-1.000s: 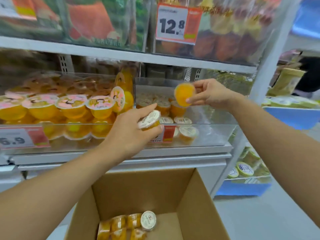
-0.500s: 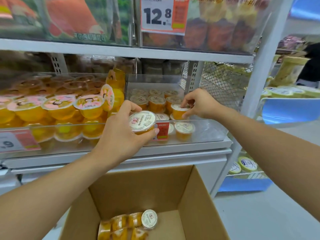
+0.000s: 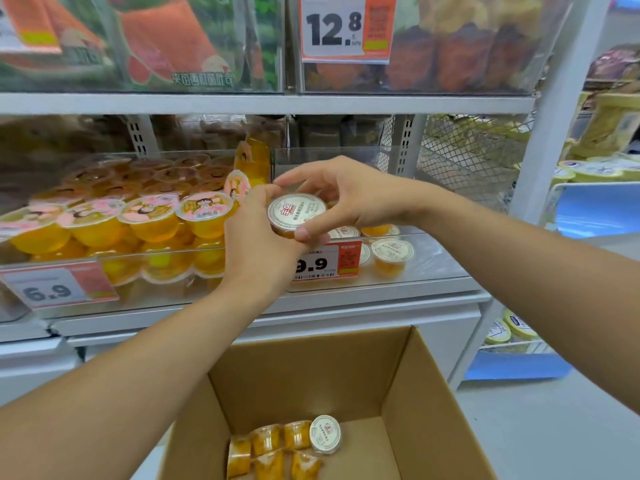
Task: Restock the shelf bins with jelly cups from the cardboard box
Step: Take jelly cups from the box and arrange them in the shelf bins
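Observation:
An orange jelly cup (image 3: 296, 213) with a white lid sits between both hands in front of the clear shelf bin (image 3: 433, 261). My left hand (image 3: 258, 244) grips it from below and the left. My right hand (image 3: 341, 199) pinches its rim from above, thumb on the near edge. Several matching cups (image 3: 391, 256) stand in the bin behind the hands, partly hidden. The open cardboard box (image 3: 408, 386) is below me, with several jelly cups (image 3: 287, 441) lying on its bottom.
A neighbouring bin (image 3: 104, 233) on the left is full of larger yellow jelly cups with pink lids. Price tags 6.9 (image 3: 52, 289) and 9.9 (image 3: 322, 263) hang on the bin fronts. A white shelf upright (image 3: 550, 133) stands at right, with a blue bin (image 3: 595, 209) beyond.
My right hand left its cup in the bin and came back left onto the cup held by my left hand. My left hand raised that cup slightly.

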